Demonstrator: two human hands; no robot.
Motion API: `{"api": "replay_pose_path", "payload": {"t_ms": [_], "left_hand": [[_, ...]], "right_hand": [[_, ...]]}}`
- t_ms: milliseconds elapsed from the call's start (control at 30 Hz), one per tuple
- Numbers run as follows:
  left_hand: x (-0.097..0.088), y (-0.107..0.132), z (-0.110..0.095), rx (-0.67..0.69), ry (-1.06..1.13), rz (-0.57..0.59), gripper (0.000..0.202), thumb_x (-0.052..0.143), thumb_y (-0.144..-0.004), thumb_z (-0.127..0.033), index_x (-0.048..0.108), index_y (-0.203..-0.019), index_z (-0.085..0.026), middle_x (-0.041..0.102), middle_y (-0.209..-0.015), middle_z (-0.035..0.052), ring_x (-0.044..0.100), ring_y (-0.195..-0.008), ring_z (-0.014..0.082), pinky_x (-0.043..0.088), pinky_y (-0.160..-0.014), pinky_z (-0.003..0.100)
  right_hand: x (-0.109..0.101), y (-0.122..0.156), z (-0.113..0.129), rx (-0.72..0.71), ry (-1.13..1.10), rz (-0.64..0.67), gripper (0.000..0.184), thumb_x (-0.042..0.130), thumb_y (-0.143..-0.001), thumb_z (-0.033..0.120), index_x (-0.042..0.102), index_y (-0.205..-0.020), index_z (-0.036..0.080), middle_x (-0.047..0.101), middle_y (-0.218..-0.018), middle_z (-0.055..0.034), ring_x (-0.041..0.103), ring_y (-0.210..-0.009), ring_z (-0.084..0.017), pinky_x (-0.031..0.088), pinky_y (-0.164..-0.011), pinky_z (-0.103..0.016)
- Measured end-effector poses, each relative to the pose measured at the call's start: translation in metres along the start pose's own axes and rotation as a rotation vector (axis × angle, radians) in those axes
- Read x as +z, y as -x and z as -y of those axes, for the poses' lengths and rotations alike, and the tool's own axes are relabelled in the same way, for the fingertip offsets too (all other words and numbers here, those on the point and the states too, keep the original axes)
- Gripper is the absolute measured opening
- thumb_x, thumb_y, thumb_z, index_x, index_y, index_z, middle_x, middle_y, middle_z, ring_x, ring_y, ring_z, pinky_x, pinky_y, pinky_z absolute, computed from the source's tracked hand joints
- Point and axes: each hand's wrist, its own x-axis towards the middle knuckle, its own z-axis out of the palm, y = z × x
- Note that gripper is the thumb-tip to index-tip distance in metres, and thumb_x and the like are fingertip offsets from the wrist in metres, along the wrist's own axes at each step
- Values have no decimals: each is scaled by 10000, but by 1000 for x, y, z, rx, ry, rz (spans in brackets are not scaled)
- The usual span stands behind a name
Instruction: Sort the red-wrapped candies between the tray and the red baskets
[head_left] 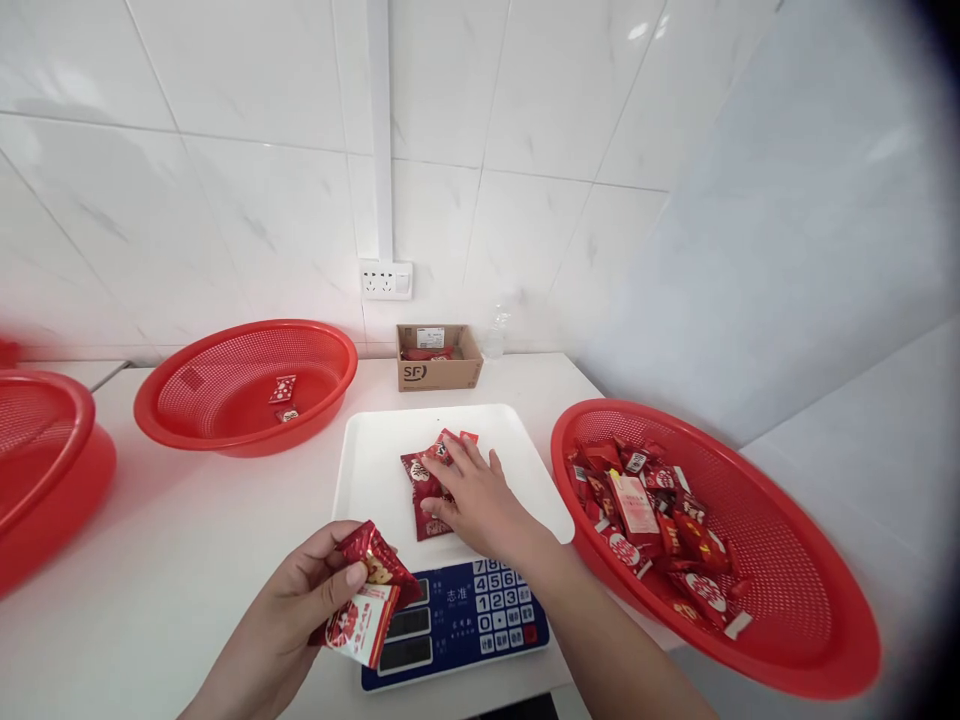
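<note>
My left hand point(304, 600) is closed on a few red snack packets point(369, 590), held just left of the scale's blue keypad point(487, 610). My right hand point(472, 495) lies on the white scale tray point(375, 470), fingers spread over a small pile of red packets point(424, 480) and touching them. At the right stands a red mesh basket point(795, 560) holding several red packets point(652, 530).
A second red basket point(225, 420) at back left holds two packets point(283, 392). A third red basket point(45, 470) sits at the far left edge. A small cardboard box point(439, 372) stands against the tiled wall under a socket point(386, 280), beside a clear bottle point(495, 335).
</note>
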Motion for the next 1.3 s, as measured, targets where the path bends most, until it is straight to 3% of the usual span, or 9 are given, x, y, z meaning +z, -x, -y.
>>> {"api": "replay_pose_path", "payload": {"t_ms": [233, 333, 433, 600, 700, 800, 967, 1167, 1300], "left_hand": [[-2, 2, 4, -30, 38, 27, 402, 807, -610, -346, 640, -948, -206, 700, -820, 11, 642, -685, 134, 495, -617, 201], [-1, 3, 8, -41, 25, 76, 422, 784, -641, -367, 632, -1008, -225, 688, -856, 7, 635, -705, 136, 498, -638, 214], [2, 1, 10, 9, -102, 238, 351, 697, -739, -401, 628, -1034, -223, 672, -888, 19, 619, -737, 140, 495, -678, 230], [17, -2, 17, 158, -359, 458, 296, 590, -831, -383, 617, -1069, -209, 663, -924, 41, 602, -835, 164, 482, -786, 276], [26, 0, 23, 185, -448, 439, 322, 574, -834, -395, 613, -1082, -194, 659, -813, 33, 590, -670, 139, 489, -629, 241], [31, 1, 26, 211, -490, 446, 336, 538, -849, -399, 606, -1103, -190, 653, -752, 24, 582, -575, 127, 482, -543, 225], [31, -2, 27, 413, -714, 419, 268, 540, -844, -324, 632, -1076, -226, 697, -890, 45, 646, -770, 166, 516, -683, 230], [32, -3, 35, 616, -858, 318, 317, 534, -839, -272, 580, -1151, -298, 698, -994, 16, 657, -821, 152, 516, -742, 220], [25, -2, 35, 791, -843, 75, 321, 535, -850, -258, 533, -1166, -315, 681, -908, -10, 605, -615, 98, 505, -583, 180]], "right_hand": [[-6, 10, 4, -70, -138, -85, 459, 487, -896, 399, 476, -1335, 262, 292, -1499, -71, 132, -1392, -329, 69, -1085, -600], [-12, 31, 8, -129, -427, -147, 461, 457, -909, 423, 483, -1322, 220, 454, -1395, -98, 339, -1318, -260, 251, -1078, -490], [-12, 57, 15, -194, -807, -7, 491, 463, -902, 448, 440, -1344, 234, 577, -1246, -93, 573, -1070, -204, 455, -911, -383], [6, 82, 25, -162, -1098, 180, 655, 576, -834, 476, 335, -1404, 262, 558, -1218, -91, 547, -1064, -219, 426, -901, -367], [22, 86, 28, -84, -1400, 252, 861, 642, -770, 516, 175, -1451, 273, 604, -935, -30, 583, -784, -154, 459, -719, -300], [32, 87, 29, -28, -1591, 227, 1024, 738, -669, 516, 131, -1452, 255, 582, -888, -8, 547, -717, -124, 436, -669, -262], [33, 94, 27, -71, -1580, 246, 816, 664, -704, 586, 352, -1375, 244, 587, -964, -48, 561, -804, -163, 449, -748, -304], [32, 98, 25, -45, -1501, 166, 654, 551, -786, 605, 429, -1335, 271, 575, -1127, -69, 569, -914, -176, 417, -886, -331], [37, 94, 20, -34, -1524, 167, 617, 528, -798, 614, 488, -1262, 210, 616, -831, -40, 555, -632, -118, 432, -550, -223]]}}
